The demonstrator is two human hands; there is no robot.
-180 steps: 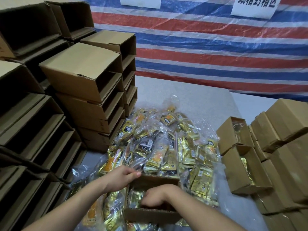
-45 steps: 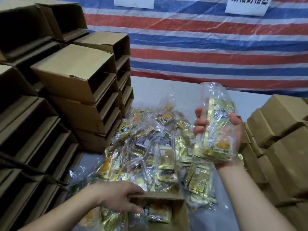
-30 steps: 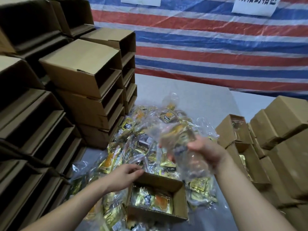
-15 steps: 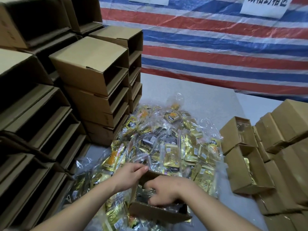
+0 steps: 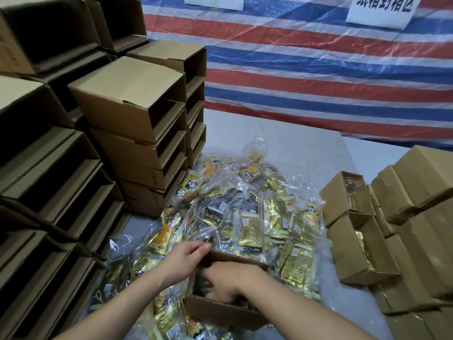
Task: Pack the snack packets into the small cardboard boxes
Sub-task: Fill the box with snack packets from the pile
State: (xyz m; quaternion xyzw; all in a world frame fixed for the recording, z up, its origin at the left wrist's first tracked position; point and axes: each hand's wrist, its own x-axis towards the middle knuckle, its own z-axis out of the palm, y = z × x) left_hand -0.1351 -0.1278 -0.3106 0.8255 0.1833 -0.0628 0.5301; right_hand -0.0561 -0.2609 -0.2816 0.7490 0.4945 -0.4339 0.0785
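The right hand [image 5: 230,278] is down inside the small open cardboard box [image 5: 220,312], with its fingers curled on the contents there. What they press or hold is in shadow, so it cannot be told if they grip a packet. The left hand [image 5: 182,260] is at the far left corner of this box; its fingers lie almost straight over the rim and its thumb side rests against the outer wall, holding the box steady.

The box stands at the near edge of the pile of snack packets [image 5: 247,217], gold and orange pouches in clear plastic bags, which spreads beyond the box and also around its left and near sides. The pile lies on a grey table [image 5: 282,143].

To the left of the box stand tall stacks of empty brown cartons [image 5: 127,99], lying on their sides with the open mouths to the right. To the right of the box there are two more small boxes [image 5: 353,251], open on top, with gold packets visible inside, and behind them closed small boxes [image 5: 416,182] are stacked. Far beyond the box hangs a striped red, white and blue tarp [image 5: 318,69] with a white paper sign [image 5: 382,8] on it.
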